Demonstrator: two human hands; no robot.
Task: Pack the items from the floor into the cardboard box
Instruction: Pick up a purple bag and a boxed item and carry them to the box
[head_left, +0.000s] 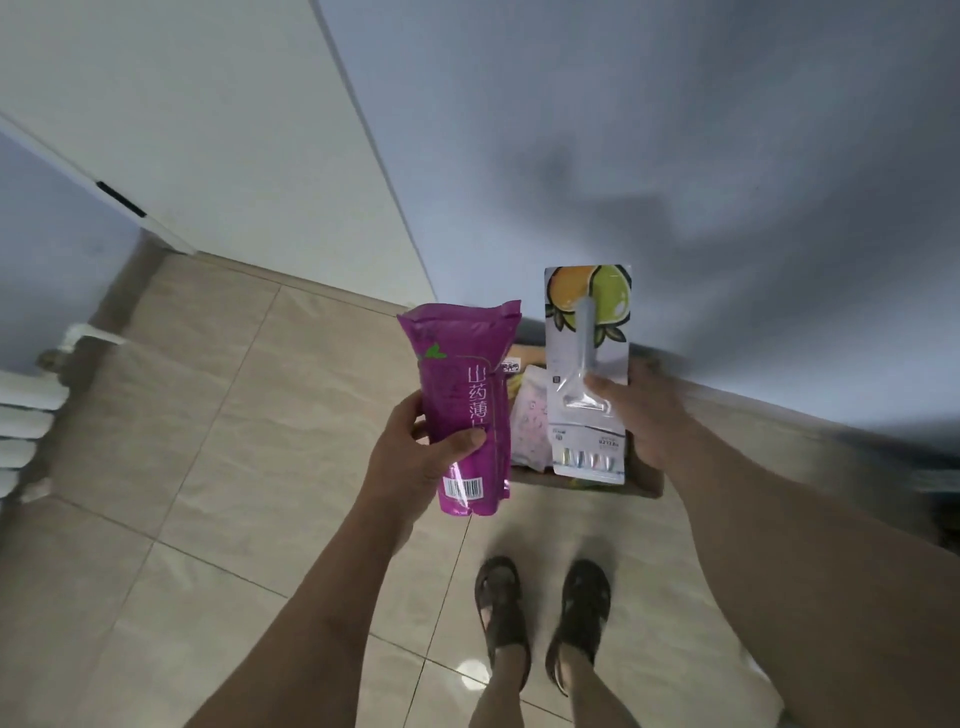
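At the far left a white ribbed radiator (23, 415) stands against the wall, clear of the work. The beige tiled floor (208, 441) runs across to the person's two feet in dark sandals (540, 618), planted just short of the box.

The left hand (410, 457) grips a glossy purple plastic snack pouch with white lettering (462, 410), thumb curled across its front and fingers behind it, low on the pouch so the top sways free. Between the two held items, a pale pink speckled soft packet (530, 415) already lies inside the brown cardboard box (647, 478), which sits on the floor against the wall; most of the box is hidden behind what the hands hold.

The right hand (644, 415) clamps a flat white carded pack with a fruit picture and a grey-handled tool under clear plastic (587, 374), thumb pressed on its face, fingers behind.

Both items hang upright above the box, so the step in hand looks like lowering them in. To do it well, I would bend down first, tilt the stiff card flat against a box wall, then lay the soft pouch beside the pink packet rather than dropping either from height.
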